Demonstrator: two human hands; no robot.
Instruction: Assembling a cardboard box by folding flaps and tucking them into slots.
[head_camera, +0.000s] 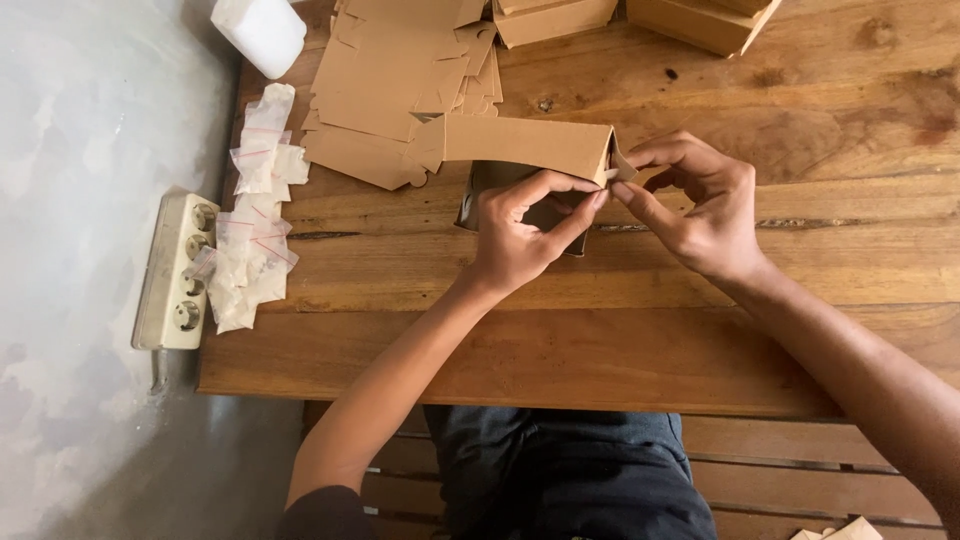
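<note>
A half-folded brown cardboard box (525, 150) sits raised over the middle of the wooden bench (620, 330), its long side panel upright. The left hand (525, 235) curls under that panel, thumb and forefinger closed on the box's right-hand edge. The right hand (700, 205) meets it at the same corner, fingertips pinching a small end flap, the other fingers loosely bent. Both forearms reach in from the near edge of the bench, angled toward each other. Just left of the box lies a stack of flat cardboard blanks (395, 80). Beyond the box stand folded boxes (700, 20). Further left of the box lie small clear bags (255, 220), then a white power strip (178, 272).
</note>
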